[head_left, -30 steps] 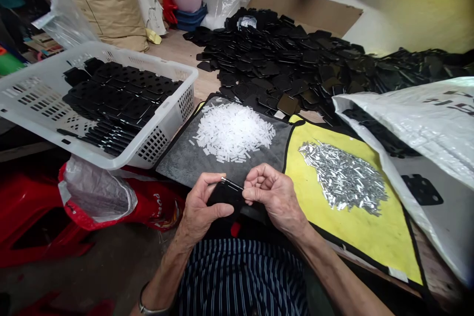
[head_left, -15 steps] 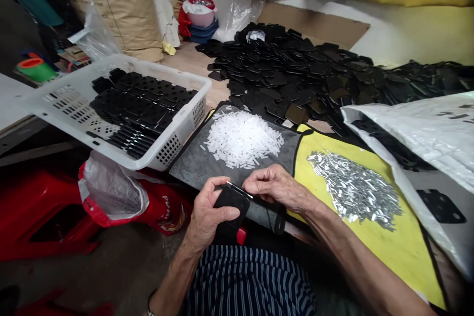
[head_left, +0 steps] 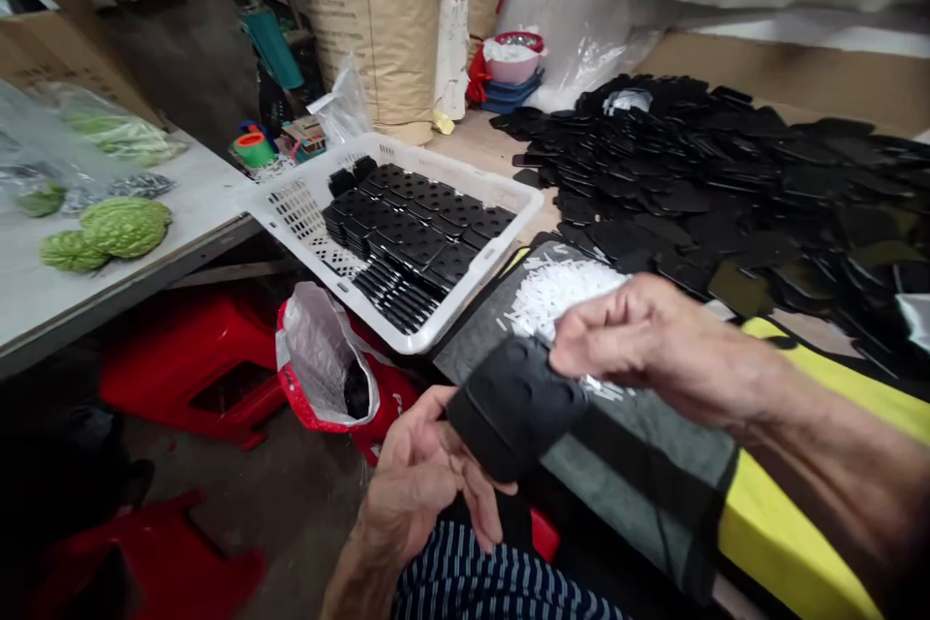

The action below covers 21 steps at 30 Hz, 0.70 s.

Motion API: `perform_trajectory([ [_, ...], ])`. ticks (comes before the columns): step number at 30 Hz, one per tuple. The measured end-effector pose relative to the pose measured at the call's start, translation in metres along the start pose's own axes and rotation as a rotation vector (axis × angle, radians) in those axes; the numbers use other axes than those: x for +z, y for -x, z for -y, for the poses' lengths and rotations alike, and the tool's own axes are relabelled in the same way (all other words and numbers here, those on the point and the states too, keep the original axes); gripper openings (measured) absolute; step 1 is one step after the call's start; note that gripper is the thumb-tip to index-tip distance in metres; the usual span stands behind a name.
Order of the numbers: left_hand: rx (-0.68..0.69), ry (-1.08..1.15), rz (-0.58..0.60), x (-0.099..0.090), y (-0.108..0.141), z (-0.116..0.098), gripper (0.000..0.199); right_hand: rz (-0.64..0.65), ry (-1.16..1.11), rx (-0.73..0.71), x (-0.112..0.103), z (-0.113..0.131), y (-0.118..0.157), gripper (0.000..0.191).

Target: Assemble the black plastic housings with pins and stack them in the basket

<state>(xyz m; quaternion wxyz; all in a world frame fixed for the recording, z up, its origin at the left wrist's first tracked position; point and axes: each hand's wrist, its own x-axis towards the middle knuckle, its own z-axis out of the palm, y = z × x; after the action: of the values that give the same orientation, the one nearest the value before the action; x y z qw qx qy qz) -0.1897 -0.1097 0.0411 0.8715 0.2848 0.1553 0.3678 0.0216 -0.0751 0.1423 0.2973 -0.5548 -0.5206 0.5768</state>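
Note:
A black plate with round dimples point(head_left: 514, 402) is raised over the front of the grey mat. My right hand point(head_left: 625, 339) pinches its upper right corner between thumb and fingers. At its lower left edge is my left hand point(head_left: 428, 475), palm turned up, fingers partly spread under and beside the plate; whether it grips the plate is hard to tell. Behind my right hand lies a pile of small white strips point(head_left: 552, 286), partly covered by it. Similar black plates point(head_left: 421, 213) stand in rows in a white basket point(head_left: 428, 334) to the left.
A large heap of black pieces point(head_left: 697, 184) covers the back right. On the right is a yellow mat point(head_left: 791, 523). A red bag point(head_left: 312, 407) stands open below the basket, near red stools point(head_left: 181, 368). Green vegetables point(head_left: 123, 231) lie on a table at far left.
The view has turned left. The black plate has moved from my left hand's grip into my right hand's pinch, and the fingers of my left hand have loosened. The metal pins have left view.

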Motion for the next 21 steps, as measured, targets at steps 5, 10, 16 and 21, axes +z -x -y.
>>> perform_trajectory([
  [5,0.021,-0.044,-0.134,-0.036,0.015,0.013,0.038,-0.254,0.177,-0.301,0.011,0.074,-0.076,0.031],
  [10,-0.068,-0.049,-0.226,-0.077,0.027,0.047,0.034,-0.278,0.594,-0.452,0.048,0.1,-0.156,0.029],
  [16,-0.219,-0.167,-0.284,-0.117,0.032,0.079,0.043,-0.198,0.788,-0.487,0.087,0.094,-0.205,0.014],
  [21,-0.25,-0.193,-0.326,-0.13,0.026,0.092,0.053,-0.017,0.939,-0.517,0.105,0.085,-0.224,0.008],
])
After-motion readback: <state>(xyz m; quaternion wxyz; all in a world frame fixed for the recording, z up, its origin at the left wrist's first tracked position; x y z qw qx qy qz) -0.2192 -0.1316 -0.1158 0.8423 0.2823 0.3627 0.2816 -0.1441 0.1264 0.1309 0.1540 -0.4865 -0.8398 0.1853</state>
